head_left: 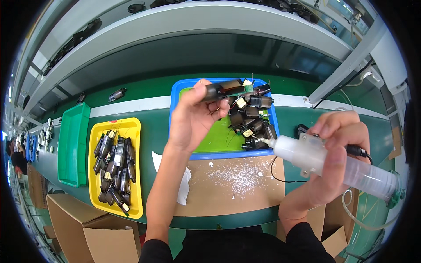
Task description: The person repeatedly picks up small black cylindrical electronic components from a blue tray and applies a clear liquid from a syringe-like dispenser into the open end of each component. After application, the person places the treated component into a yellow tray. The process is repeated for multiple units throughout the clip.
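Observation:
My left hand (pixel 195 111) is raised over the blue tray (pixel 175 94), its fingers closed round a dark translucent housing (pixel 222 90). Beneath and to the right of it, several similar dark housings (pixel 252 115) with pale yellow parts and thin wires lie heaped on the tray's green bottom. At the right, my right hand (pixel 337 153) grips a dispensing syringe (pixel 293 153) with a translucent barrel and a clamp round it. The syringe's nozzle points left, close to the tray's lower right corner. Its far end has a green cap (pixel 396 190) with a clear hose.
A yellow tray (pixel 137 175) full of dark housings stands left, beside a green tray (pixel 72 149). White crumbs cover a brown board (pixel 201 175) in front, with a white tissue (pixel 183 186) on its left. Open cardboard boxes (pixel 112 243) stand below the table edge. A black cable runs near the syringe.

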`<state>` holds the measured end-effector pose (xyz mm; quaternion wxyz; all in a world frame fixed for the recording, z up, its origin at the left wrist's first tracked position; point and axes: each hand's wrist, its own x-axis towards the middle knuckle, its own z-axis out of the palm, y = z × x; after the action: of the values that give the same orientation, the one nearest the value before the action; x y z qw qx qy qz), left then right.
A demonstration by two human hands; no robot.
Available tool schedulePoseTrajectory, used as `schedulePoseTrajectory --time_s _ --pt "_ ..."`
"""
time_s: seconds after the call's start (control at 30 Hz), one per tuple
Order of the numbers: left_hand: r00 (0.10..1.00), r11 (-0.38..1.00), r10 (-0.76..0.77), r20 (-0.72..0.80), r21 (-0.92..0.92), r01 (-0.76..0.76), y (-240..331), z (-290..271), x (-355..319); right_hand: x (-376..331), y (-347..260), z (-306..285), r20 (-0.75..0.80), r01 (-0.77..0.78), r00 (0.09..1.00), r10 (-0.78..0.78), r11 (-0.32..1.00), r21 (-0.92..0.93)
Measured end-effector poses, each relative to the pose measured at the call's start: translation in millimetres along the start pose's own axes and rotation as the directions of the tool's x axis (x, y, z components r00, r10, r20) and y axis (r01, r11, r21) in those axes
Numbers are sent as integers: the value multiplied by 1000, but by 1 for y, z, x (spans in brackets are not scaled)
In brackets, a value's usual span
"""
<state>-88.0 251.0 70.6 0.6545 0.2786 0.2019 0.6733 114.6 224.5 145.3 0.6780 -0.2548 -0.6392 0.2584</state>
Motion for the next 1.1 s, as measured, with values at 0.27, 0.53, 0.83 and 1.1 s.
schedulePoseTrajectory --time_s 0.27,0.53,0.83,1.1 --pt "997 996 -32 76 80 26 9 -8 4 -2 -5 -1 64 30 998 -23 993 -115" --pt "909 987 -158 386 29 160 -2 5 -2 -3 -2 -3 153 106 984 -94 992 -72" --pt "755 974 -224 616 107 202 -10 1 -12 -15 -19 -2 187 62 981 -60 998 -6" --pt "748 980 -183 638 62 186 -15 -1 -18 -17 -10 0 246 80 963 -106 990 112"
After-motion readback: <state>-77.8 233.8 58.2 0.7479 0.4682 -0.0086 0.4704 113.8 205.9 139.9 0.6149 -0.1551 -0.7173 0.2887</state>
